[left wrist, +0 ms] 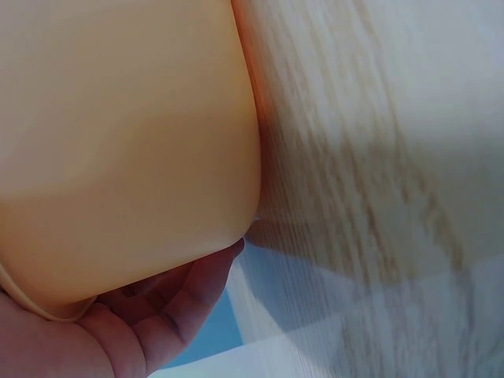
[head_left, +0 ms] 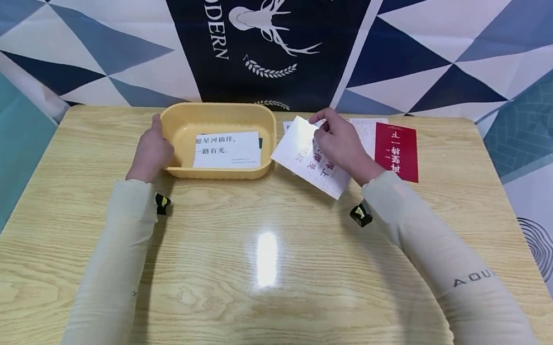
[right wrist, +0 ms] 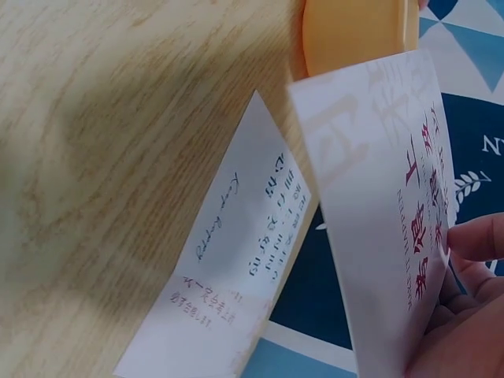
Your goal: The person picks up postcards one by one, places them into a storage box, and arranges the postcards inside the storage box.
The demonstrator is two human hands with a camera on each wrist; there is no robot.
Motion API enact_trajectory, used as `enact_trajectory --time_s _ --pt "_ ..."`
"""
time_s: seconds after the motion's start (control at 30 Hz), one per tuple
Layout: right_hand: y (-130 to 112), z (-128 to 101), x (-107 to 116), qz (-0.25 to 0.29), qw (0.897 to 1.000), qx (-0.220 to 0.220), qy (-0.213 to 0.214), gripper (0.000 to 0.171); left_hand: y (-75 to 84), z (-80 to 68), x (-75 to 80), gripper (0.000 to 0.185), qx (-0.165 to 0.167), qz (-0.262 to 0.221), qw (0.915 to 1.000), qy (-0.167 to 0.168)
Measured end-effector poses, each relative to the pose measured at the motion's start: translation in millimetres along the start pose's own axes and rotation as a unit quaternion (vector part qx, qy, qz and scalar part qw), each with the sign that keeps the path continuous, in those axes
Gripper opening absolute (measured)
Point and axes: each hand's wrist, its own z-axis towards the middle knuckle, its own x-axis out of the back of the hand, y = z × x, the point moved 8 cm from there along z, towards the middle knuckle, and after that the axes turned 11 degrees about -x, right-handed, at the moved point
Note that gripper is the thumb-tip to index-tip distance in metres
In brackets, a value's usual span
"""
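A yellow plastic tub (head_left: 176, 124) stands at the back of the wooden table, with a white card (head_left: 228, 149) printed in black lying inside. My left hand (head_left: 152, 150) grips the tub's left end; in the left wrist view its fingers (left wrist: 169, 311) curl under the tub wall (left wrist: 126, 150). My right hand (head_left: 341, 143) pinches a white card with red characters (head_left: 299, 155), lifted and tilted just right of the tub. The right wrist view shows that held card (right wrist: 378, 213) bent upward, the fingers (right wrist: 472, 240) at its edge, and another white card (right wrist: 232, 276) flat on the table below.
A dark red card (head_left: 397, 151) and a pale patterned card (head_left: 364, 132) lie at the back right of the table (head_left: 265, 284). A patterned cloth backdrop (head_left: 271, 31) rises right behind the table's far edge. My sleeved forearms reach across the table's sides.
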Motion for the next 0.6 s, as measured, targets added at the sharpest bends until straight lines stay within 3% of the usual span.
enact_trajectory --time_s 0.3,0.6 --pt "-11.5 0.7 -2.6 -0.008 1.0 -0.006 -0.012 0.033 0.1 0.2 1.2 0.073 -0.015 0.012 0.9998 0.008" --pt "-27.3 4.3 -6.1 -0.009 0.999 0.031 -0.016 0.031 -1.5 1.4 0.5 0.075 -0.002 0.005 1.0 0.001"
